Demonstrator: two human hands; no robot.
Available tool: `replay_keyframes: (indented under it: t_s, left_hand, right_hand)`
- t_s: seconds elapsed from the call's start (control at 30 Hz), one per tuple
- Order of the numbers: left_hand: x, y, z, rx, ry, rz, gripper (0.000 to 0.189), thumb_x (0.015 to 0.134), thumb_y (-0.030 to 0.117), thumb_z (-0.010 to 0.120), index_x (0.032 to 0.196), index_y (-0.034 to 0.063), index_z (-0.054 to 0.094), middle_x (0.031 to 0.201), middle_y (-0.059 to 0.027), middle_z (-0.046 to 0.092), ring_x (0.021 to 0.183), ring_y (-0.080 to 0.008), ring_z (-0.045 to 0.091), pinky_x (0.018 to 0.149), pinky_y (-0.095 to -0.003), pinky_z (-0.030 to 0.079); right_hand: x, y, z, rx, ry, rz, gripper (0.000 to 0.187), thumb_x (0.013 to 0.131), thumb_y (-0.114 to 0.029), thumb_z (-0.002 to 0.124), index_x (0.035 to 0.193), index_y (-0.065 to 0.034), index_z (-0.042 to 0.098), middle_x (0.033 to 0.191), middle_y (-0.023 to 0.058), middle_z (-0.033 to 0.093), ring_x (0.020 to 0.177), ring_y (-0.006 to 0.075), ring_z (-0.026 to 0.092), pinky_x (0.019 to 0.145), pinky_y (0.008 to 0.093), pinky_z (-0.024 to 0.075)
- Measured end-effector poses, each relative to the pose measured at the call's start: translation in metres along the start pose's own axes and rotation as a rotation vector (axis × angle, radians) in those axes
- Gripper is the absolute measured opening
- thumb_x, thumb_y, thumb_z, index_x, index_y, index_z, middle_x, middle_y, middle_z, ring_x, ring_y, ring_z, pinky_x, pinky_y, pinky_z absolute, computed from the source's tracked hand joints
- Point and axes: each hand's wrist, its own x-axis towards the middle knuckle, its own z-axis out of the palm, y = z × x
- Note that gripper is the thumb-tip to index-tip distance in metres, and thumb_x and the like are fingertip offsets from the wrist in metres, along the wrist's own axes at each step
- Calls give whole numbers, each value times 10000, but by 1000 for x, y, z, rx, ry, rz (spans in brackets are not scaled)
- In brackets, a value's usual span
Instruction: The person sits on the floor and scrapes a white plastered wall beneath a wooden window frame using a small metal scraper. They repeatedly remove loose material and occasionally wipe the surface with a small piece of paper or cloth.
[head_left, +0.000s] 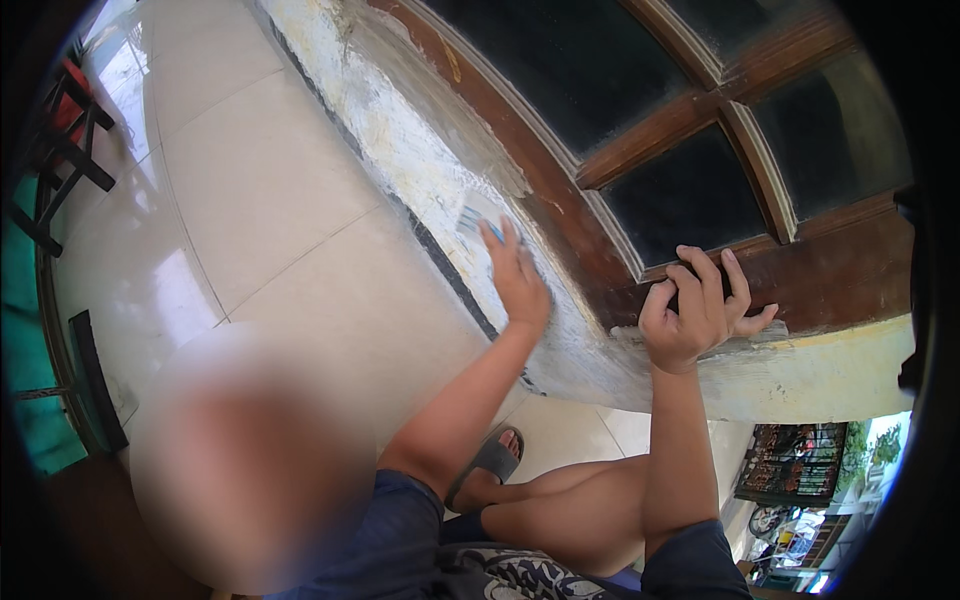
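Observation:
My left hand (519, 289) presses a flat pale tool (480, 214) with some blue on it against the white, patchy plaster (420, 169) of a low wall. The tool looks like a scraper, but motion blur hides its exact kind. To the right, my right hand (694, 311) rests with bent, spread fingers at the lower rail of a brown wooden window frame (840, 274). No object shows in that hand. Dark glass panes (682, 195) sit in the frame. A rough grey filler strip (450, 112) runs between frame and plaster.
Glossy beige floor tiles (285, 165) meet the wall along a dark strip (442, 259). A black-legged stool (82, 161) stands at the far left. Below my arms are a bare leg and a sandalled foot (491, 465). A metal gate (795, 461) shows at lower right.

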Motion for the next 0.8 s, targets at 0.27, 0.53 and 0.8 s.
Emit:
replay_keyframes:
  t_s: [0.27,0.53,0.8]
  left_hand:
    - [-145,8,10,180,-346,12,802,943,15,579,1624,-31,159,1661,-384,10,1540,-557,72,1254,-570,110]
    - [-89,-2,10,99,-91,-13,751,974,8,562,1613,-58,172,1685,-332,68,1561,-506,85,1267,-521,116]
    - [88,-19,-25,152,-15,6,585,1070,74,466,1581,-95,238,1673,-325,129,1561,-452,144,1263,-484,190]
  right_hand:
    - [-1,0,0,-26,0,4,164,766,-69,652,711,-203,727,977,-101,782,1262,236,596,1215,628,-38]
    - [1,-2,3,-49,37,-10,189,762,-64,636,686,-215,719,964,-100,784,1254,235,607,1223,612,-35]
    - [-1,-1,0,-27,13,6,172,746,-68,641,696,-211,722,960,-100,783,1246,229,606,1222,613,-26]
